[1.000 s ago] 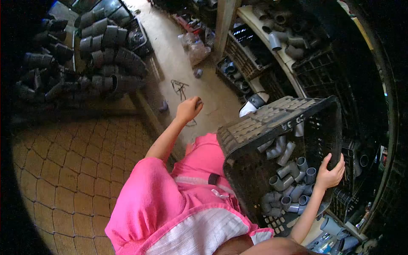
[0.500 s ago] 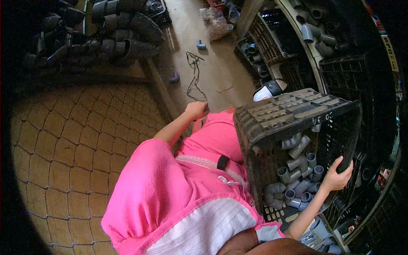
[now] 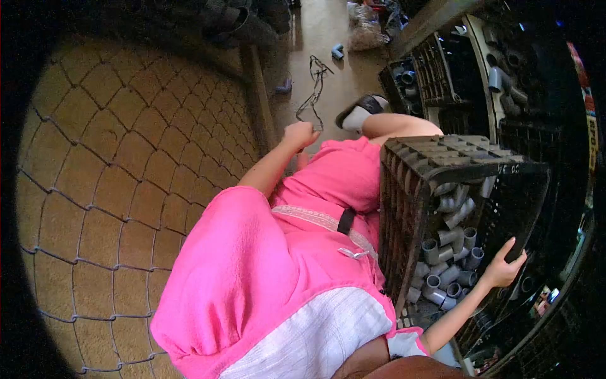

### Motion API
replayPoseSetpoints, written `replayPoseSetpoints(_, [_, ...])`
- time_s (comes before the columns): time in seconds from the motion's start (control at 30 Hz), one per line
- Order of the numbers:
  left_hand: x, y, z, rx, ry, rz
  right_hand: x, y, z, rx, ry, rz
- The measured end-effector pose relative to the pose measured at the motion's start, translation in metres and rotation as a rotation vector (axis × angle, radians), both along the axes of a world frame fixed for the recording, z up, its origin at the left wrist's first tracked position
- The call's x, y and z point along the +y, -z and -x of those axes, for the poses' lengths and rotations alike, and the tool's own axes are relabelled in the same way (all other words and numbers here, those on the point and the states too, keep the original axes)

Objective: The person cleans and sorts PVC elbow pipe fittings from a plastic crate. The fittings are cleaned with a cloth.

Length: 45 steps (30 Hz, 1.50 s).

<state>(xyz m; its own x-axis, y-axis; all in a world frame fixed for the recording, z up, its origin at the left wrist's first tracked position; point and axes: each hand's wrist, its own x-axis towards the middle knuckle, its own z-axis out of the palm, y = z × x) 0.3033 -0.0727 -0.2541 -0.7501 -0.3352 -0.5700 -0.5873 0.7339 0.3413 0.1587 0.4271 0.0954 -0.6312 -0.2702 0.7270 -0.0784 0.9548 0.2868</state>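
My right hand [image 3: 505, 268] is wrapped round the rim of a black plastic crate [image 3: 435, 161], thumb up along the edge. The crate is tilted on its side against my right hip, its opening facing up at me. Inside lie several grey pipe elbows [image 3: 435, 290]. My left hand [image 3: 300, 136] is closed in front of my knee; whatever it may hold is hidden. Just past its knuckles, a thin black cord [image 3: 310, 101] lies in loops on the floor.
Wire mesh [image 3: 113, 218] runs along my left. One loose elbow [image 3: 338, 50] and a second grey elbow [image 3: 284, 86] lie on the floor. Further ahead is a clear plastic bag [image 3: 368, 31]. Shelves with black crates [image 3: 435, 69] and grey fittings [image 3: 502, 82] line the right side.
The crate and my right hand have shifted slightly rightward in view as the camera turned. My leg with the shoe has swung up and left, showing beyond the crate. Both hands remain closed.
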Motion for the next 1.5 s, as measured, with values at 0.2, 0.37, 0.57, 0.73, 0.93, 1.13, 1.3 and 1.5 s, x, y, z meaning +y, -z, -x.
replayPoseSetpoints(0.2, [-0.080,0.105,-0.012,-0.292,-0.453,-0.206,0.003,0.002,-0.005,0.024,0.035,-0.072])
replayPoseSetpoints(0.37, [-0.149,0.187,0.016,-0.392,-0.466,-0.186,-0.025,0.047,-0.015,-0.198,0.137,-0.166])
replayPoseSetpoints(0.57, [-0.157,0.287,0.058,-0.321,-0.518,-0.133,-0.138,0.171,0.036,-0.982,0.032,-0.300])
replayPoseSetpoints(0.73, [-0.156,0.301,0.096,-0.489,-0.723,-0.036,-0.197,0.285,0.082,-1.311,-0.151,-0.590])
replayPoseSetpoints(0.93, [-0.179,0.314,0.141,-0.502,-0.720,0.029,-0.220,0.376,0.108,-1.323,-0.272,-0.834])
replayPoseSetpoints(1.13, [-0.204,0.392,0.149,-0.555,-0.121,0.226,-0.223,0.420,0.116,-1.268,-0.300,-0.936])
replayPoseSetpoints(1.3, [-0.207,0.410,0.149,-0.516,-0.086,0.304,-0.217,0.432,0.122,-1.258,-0.264,-0.946])
replayPoseSetpoints(1.5, [-0.236,0.387,0.154,-0.585,0.186,0.349,-0.172,0.450,0.109,-1.285,-0.210,-1.065])
